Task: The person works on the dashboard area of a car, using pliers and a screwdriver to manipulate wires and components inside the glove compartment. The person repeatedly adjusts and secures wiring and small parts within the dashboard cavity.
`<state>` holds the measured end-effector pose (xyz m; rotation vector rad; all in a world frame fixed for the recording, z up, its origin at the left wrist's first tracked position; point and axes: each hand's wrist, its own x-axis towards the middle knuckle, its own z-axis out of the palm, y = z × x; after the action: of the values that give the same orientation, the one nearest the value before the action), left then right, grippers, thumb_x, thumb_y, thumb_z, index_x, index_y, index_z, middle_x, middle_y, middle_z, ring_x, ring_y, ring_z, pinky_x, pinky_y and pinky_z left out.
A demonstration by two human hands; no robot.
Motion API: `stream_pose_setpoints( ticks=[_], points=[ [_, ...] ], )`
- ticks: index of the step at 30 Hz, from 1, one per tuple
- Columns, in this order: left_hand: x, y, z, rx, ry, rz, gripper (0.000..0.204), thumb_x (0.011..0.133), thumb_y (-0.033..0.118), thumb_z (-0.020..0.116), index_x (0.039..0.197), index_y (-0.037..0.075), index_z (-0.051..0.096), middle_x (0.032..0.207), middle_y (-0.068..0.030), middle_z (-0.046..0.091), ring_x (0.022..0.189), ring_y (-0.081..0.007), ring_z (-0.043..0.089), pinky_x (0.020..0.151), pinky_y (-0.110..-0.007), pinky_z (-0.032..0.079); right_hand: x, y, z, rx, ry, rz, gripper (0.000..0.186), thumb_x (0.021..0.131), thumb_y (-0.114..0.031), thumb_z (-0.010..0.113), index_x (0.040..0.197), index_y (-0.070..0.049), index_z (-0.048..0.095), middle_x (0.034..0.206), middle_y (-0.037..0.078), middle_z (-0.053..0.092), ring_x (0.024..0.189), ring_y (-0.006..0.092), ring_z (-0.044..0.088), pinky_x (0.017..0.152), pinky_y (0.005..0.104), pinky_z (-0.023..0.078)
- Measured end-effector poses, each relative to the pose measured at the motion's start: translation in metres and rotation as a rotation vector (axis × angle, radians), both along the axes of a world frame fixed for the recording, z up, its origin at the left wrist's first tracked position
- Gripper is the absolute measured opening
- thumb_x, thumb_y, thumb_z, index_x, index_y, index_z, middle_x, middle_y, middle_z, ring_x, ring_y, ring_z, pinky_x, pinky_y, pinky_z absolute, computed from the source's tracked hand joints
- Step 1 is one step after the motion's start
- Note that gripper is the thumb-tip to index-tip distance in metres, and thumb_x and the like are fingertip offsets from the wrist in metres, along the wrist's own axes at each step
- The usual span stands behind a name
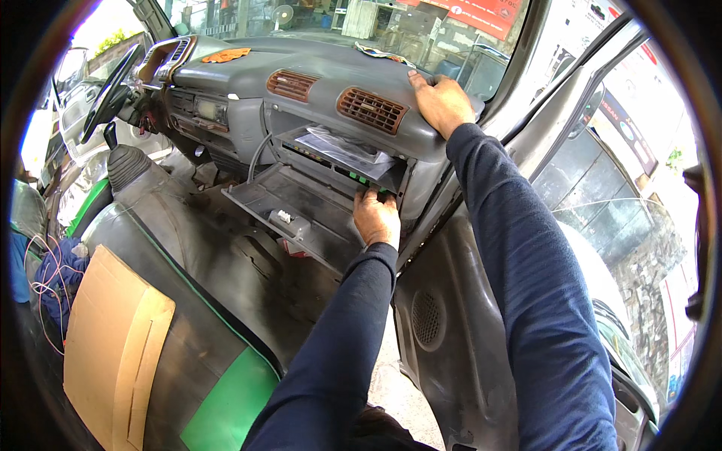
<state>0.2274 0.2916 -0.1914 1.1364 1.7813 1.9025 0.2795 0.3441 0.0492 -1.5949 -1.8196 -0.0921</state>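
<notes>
My left hand [377,218] reaches under the shelf [346,154] of the opened glove compartment, its bent fingertips at small green parts [361,178]; what they grip is partly hidden. My right hand [444,105] rests on the dashboard [331,64] corner above, thumb apart, other fingers partly out of sight. The lowered compartment flap [278,192] carries a pale fitting [285,216]. Clear plastic sheets or papers [338,144] lie on the shelf, and a cable [259,154] hangs at its left.
Steering wheel [111,86] and gear lever boot [129,165] are left. Cardboard [116,338] lies on the seat, beside dark cloth and wires [60,282]. An orange cloth [226,55] lies on the dashboard. The open door [459,323] is right. A windscreen [323,22] is ahead.
</notes>
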Motion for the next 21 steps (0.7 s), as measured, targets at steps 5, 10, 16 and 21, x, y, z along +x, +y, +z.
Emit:
stream_pose_setpoints(
  ticks=[5,10,16,21],
  points=[
    [-0.006,0.004,0.001,-0.016,0.132,0.026,0.025,0.078,0.011,0.081,0.098,-0.002,0.072,0.104,-0.0221,0.070,0.101,-0.0420,0.068,0.089,-0.049,0.056,0.000,-0.001,0.001,-0.021,0.002,-0.006,0.073,0.098,-0.063,0.050,0.117,0.003,0.074,0.129,0.025,0.069,0.132,0.0455,0.056,0.114,0.0512,0.039],
    [-0.005,0.010,0.000,-0.005,0.136,0.062,0.025,0.077,0.010,0.082,0.095,-0.002,0.070,0.103,-0.0216,0.070,0.098,-0.0420,0.068,0.087,-0.049,0.056,-0.001,-0.002,0.001,-0.034,0.014,0.014,0.072,0.097,-0.063,0.050,0.115,0.002,0.076,0.124,0.025,0.071,0.127,0.0435,0.061,0.113,0.0478,0.041],
    [-0.007,0.011,-0.009,0.042,0.063,0.012,0.027,0.077,0.008,0.082,0.098,-0.001,0.068,0.103,-0.0191,0.070,0.096,-0.0407,0.069,0.084,-0.049,0.056,0.002,0.001,-0.001,0.000,0.033,0.003,0.074,0.096,-0.062,0.053,0.112,0.006,0.075,0.121,0.028,0.071,0.123,0.0421,0.064,0.111,0.0471,0.044],
    [-0.003,0.010,-0.010,0.081,0.089,0.050,0.024,0.077,0.008,0.081,0.095,0.000,0.068,0.101,-0.0197,0.069,0.094,-0.0414,0.069,0.082,-0.048,0.057,0.003,0.005,0.000,0.004,0.009,-0.003,0.074,0.096,-0.062,0.055,0.112,0.007,0.075,0.119,0.029,0.072,0.119,0.0422,0.066,0.108,0.0462,0.047]
  ],
)
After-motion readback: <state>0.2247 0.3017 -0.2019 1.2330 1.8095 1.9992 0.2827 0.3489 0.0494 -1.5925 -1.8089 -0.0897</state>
